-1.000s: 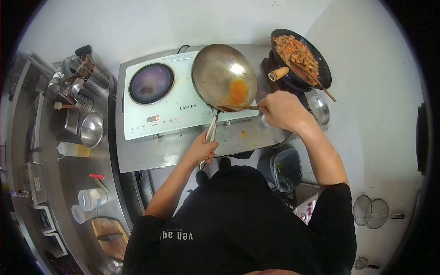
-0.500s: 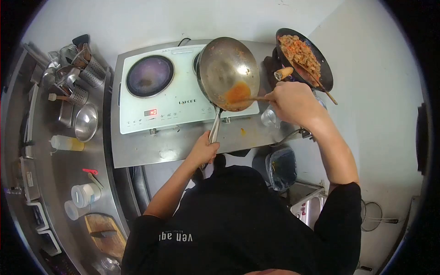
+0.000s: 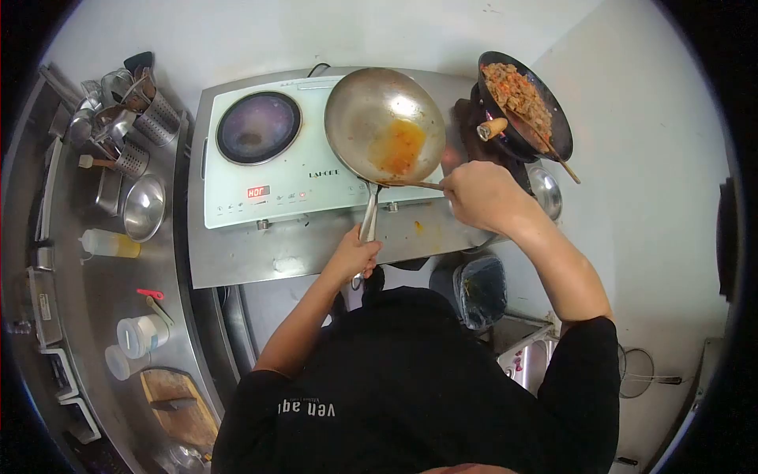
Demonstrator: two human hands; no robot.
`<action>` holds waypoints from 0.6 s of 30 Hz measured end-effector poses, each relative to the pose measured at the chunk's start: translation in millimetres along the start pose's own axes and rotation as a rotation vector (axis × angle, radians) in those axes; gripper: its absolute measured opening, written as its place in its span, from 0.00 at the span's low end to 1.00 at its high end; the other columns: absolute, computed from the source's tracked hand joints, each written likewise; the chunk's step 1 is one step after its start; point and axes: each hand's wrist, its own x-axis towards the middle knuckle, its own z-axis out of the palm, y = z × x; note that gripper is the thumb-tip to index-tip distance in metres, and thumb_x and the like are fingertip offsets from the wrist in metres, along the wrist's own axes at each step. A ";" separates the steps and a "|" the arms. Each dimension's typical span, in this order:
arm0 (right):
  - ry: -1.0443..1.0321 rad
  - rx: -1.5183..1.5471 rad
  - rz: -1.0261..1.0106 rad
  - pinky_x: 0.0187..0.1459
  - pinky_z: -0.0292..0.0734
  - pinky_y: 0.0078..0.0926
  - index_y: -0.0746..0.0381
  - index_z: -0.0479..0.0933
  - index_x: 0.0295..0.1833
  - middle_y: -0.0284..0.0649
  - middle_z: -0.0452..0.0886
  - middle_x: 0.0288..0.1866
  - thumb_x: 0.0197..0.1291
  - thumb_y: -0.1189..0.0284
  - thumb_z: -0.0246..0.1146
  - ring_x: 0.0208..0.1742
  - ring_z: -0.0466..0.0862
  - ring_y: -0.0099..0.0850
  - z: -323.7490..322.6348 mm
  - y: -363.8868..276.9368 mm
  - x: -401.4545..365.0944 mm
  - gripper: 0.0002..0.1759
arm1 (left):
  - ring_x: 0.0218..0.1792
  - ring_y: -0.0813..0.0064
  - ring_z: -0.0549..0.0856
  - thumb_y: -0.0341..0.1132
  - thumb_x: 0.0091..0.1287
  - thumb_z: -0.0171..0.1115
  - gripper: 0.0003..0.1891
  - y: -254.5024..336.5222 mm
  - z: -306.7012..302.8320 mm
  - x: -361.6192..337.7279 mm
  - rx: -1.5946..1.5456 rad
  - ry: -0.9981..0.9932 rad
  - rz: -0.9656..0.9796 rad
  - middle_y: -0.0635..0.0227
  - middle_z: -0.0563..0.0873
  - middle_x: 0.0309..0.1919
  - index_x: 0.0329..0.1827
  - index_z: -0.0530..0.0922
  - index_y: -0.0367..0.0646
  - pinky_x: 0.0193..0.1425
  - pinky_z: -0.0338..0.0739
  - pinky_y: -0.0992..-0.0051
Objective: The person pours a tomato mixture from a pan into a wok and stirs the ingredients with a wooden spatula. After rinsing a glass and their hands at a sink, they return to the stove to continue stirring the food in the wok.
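Nearest: my torso in blk short-sleeved shirt w/ white lettering [image 3: 306, 408]. L hand [image 3: 351, 259] closed firmly round the long silver metal handle [image 3: 370, 209], approx. mid-length; its looped end pokes out below my fist. To the R, below bench level: dk round bin w/ clear plastic liner [image 3: 483, 292].

Next out: bare grey stainless-steel bench [image 3: 316, 254], small orange spill nr its front edge. R hand [image 3: 483, 193] gripping a thin brown wooden utensil [image 3: 422, 185], far end at the near rim of the pan, just beside the handle joint; exact contact there can't be told.

Round grey metal pan [image 3: 355, 110] sits above R half of the pale-green glass cooktop [image 3: 237, 186]; bowl looks tilted twd me. Can't tell if base touches glass. Thin orange sauce [image 3: 404, 146] pooled in its near R part. Cooktop's L zone, a dk round plate [image 3: 259, 128], is uncovered; red display lit.

Farther, R: deep blk wok [image 3: 559, 130] w/ chunky brown-and-red food [image 3: 517, 91], stubby tan wooden handle [image 3: 493, 129] pointing L. Behind all: plain white wall [image 3: 395, 31].
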 end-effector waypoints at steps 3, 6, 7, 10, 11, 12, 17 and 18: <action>-0.076 -0.128 0.141 0.41 0.80 0.38 0.66 0.82 0.30 0.53 0.83 0.31 0.50 0.75 0.58 0.38 0.85 0.44 0.0 -0.2 14.0 0.08 | 0.11 0.82 0.67 0.26 0.61 0.57 0.17 7.0 11.4 -3.6 -0.103 -0.014 -0.002 0.71 0.67 0.17 0.50 0.61 0.40 0.10 0.64 0.75; -0.024 -0.195 0.247 0.42 0.80 0.34 0.65 0.82 0.34 0.51 0.83 0.38 0.51 0.73 0.59 0.42 0.84 0.41 30.0 18.3 42.5 0.08 | 0.12 0.83 0.67 0.26 0.62 0.57 0.14 25.7 21.6 -12.3 -0.166 -0.029 -0.034 0.72 0.68 0.19 0.46 0.61 0.42 0.11 0.64 0.76; -0.018 -0.198 0.240 0.42 0.80 0.34 0.65 0.82 0.34 0.51 0.83 0.38 0.51 0.73 0.59 0.42 0.84 0.41 36.9 21.5 51.7 0.08 | 0.12 0.83 0.67 0.26 0.62 0.57 0.13 32.5 23.8 -13.2 -0.185 -0.047 -0.062 0.72 0.68 0.19 0.44 0.61 0.43 0.11 0.64 0.77; 0.142 -0.218 0.321 0.42 0.80 0.32 0.63 0.82 0.38 0.48 0.80 0.45 0.52 0.72 0.61 0.45 0.83 0.39 58.4 31.4 77.6 0.10 | 0.13 0.84 0.66 0.27 0.62 0.57 0.12 45.3 30.7 -14.7 -0.258 -0.068 -0.062 0.72 0.68 0.20 0.40 0.61 0.44 0.11 0.64 0.77; 0.201 -0.260 0.335 0.42 0.80 0.31 0.62 0.81 0.40 0.46 0.79 0.46 0.53 0.71 0.60 0.45 0.82 0.39 65.4 36.9 88.0 0.10 | 0.13 0.84 0.66 0.27 0.62 0.57 0.12 48.5 31.7 -15.2 -0.254 -0.064 -0.060 0.72 0.68 0.20 0.40 0.61 0.44 0.11 0.64 0.77; 0.262 -0.303 0.350 0.42 0.80 0.31 0.62 0.80 0.43 0.44 0.77 0.46 0.54 0.70 0.60 0.45 0.82 0.38 67.0 38.3 94.8 0.11 | 0.12 0.84 0.67 0.28 0.62 0.56 0.11 51.8 32.7 -15.4 -0.261 -0.078 -0.057 0.72 0.68 0.20 0.39 0.62 0.44 0.12 0.65 0.76; 0.502 -0.284 0.198 0.40 0.80 0.31 0.62 0.79 0.42 0.41 0.77 0.43 0.55 0.69 0.60 0.43 0.82 0.38 86.7 36.2 129.7 0.11 | 0.12 0.84 0.67 0.28 0.62 0.56 0.10 57.4 23.1 -10.5 -0.312 -0.128 -0.109 0.73 0.68 0.19 0.38 0.62 0.44 0.12 0.66 0.77; 0.556 -0.312 0.137 0.40 0.80 0.31 0.63 0.79 0.42 0.40 0.77 0.42 0.55 0.68 0.60 0.42 0.81 0.38 90.4 37.6 133.6 0.11 | 0.12 0.85 0.66 0.29 0.63 0.57 0.10 53.4 16.0 -9.9 -0.353 -0.173 -0.118 0.75 0.67 0.18 0.37 0.63 0.46 0.11 0.63 0.79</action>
